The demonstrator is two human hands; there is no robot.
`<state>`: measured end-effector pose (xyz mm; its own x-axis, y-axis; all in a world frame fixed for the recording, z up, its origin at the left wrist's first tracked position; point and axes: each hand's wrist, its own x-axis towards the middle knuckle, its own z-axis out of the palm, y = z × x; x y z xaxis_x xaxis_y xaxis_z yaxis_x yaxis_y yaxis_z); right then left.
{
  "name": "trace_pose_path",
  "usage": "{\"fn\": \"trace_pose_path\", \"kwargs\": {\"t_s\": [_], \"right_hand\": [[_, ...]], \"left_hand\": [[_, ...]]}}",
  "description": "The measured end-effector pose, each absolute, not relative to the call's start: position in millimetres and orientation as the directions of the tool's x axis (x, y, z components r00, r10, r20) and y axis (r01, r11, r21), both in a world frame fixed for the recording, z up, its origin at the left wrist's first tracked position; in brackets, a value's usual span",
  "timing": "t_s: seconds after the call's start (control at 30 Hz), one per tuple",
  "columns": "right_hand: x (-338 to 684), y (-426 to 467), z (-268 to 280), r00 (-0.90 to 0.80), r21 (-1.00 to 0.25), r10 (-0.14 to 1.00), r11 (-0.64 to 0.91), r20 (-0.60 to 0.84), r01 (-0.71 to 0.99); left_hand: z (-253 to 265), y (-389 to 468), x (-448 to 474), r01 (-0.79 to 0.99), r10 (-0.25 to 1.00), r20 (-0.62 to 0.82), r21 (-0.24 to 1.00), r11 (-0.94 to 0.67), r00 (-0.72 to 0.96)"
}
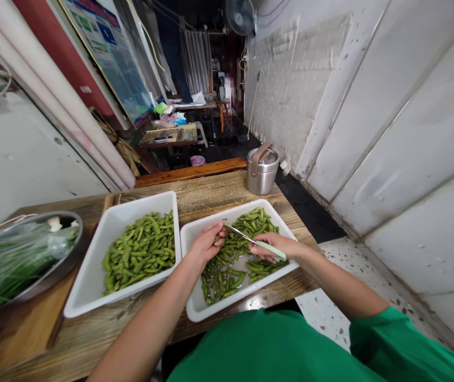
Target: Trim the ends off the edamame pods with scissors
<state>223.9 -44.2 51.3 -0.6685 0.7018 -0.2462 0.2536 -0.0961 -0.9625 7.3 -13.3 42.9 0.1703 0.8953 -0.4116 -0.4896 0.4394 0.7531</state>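
Note:
My right hand [271, 247] is closed round the pale green handles of a pair of scissors [240, 233], whose metal blades point left. At their tips, my left hand [211, 239] pinches a green soybean pod, mostly hidden by the fingers. Both hands are above the right white tray [199, 315], where soybean pods [264, 269] lie heaped at the back and right. Small trimmings and some pods [222, 281] lie wet near its front left. The left white tray [87, 303] holds a larger heap of pods [143, 249].
A metal bowl [76, 241] with bagged green stalks [19, 270] stands at the left on a wooden board [37, 326]. At the wooden table's [205, 195] back right corner is a lidded steel pot [262, 178] with a brown handle. White wall panels [405, 122] rise at the right.

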Motion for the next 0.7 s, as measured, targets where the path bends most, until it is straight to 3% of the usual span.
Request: {"fn": "trace_pose_path", "kwargs": {"t_s": [0.1, 0.33, 0.57, 0.7], "right_hand": [[224, -44, 54, -0.653, -0.968, 0.725, -0.08, -0.219, 0.236], [221, -40, 44, -0.528, -0.939, 0.833, 0.034, -0.162, 0.343], [222, -36, 30, -0.505, -0.852, 0.862, 0.232, -0.044, 0.47], [223, -37, 33, -0.529, -0.829, 0.848, 0.262, -0.047, 0.494]], "left_hand": [[41, -14, 7, -0.48, 0.908, -0.405, 0.779, 0.402, 0.104], [40, -17, 9, -0.316, 0.903, -0.383, 0.847, 0.428, 0.195], [31, -23, 16, 0.162, 0.972, -0.233, 0.959, 0.231, -0.005], [31, -25, 18, 0.215, 0.979, -0.189, 0.962, 0.169, 0.075]]}}
